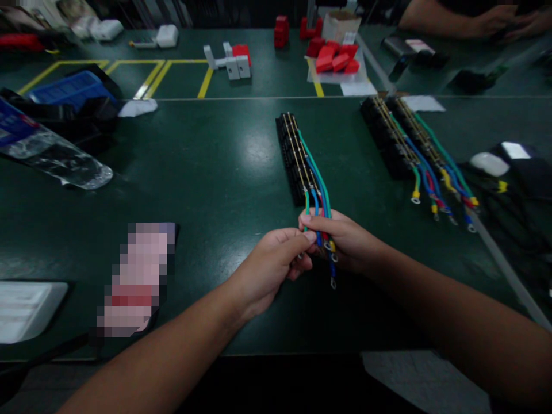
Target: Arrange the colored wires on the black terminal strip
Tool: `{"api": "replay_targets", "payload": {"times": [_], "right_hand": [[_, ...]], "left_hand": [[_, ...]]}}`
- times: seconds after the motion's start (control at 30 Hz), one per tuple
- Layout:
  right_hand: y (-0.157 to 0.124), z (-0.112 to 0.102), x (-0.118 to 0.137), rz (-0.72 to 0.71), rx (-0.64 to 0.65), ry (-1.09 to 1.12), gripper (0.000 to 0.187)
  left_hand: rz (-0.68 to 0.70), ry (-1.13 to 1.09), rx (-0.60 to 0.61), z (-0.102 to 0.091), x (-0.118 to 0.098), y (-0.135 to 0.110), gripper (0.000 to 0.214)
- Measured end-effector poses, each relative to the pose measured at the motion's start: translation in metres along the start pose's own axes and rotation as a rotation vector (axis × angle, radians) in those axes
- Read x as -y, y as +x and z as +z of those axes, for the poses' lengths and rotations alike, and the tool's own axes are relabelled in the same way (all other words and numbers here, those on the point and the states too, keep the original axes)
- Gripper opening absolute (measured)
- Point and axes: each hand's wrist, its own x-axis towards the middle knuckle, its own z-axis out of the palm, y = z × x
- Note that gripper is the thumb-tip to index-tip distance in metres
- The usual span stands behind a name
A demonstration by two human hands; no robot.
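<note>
A black terminal strip (297,161) with brass-coloured bars lies on the green table in front of me. Green, blue and red wires (321,181) run from its near end, tipped with metal ring lugs. My right hand (338,233) is closed round this bundle, thumb on top. Beside it, my left hand (288,250) pinches at the lower part of the wires near the lugs; its fingertips partly hide what they grip. Several ring lugs (333,282) hang below the fingers. Two similar wired strips (390,138) lie at the right.
A pixelated phone-like object (138,276) lies at left, near a white block (30,310). Plastic packaging (56,155) and a blue tray (71,89) are at far left. Red parts (338,57) and grey parts (237,66) stand at the back. Another person's hands (500,23) show at upper right.
</note>
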Motion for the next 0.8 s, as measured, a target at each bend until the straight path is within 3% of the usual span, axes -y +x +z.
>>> {"api": "replay_targets", "payload": {"times": [0.47, 0.8], "right_hand": [[-0.0005, 0.0024, 0.0013, 0.007, -0.031, -0.026, 0.028], [0.0004, -0.0028, -0.0015, 0.013, 0.037, 0.026, 0.025]], "left_hand": [[-0.01, 0.009, 0.008, -0.0009, -0.0002, 0.0003, 0.022], [-0.023, -0.08, 0.011, -0.0015, 0.0001, -0.0004, 0.024]]}}
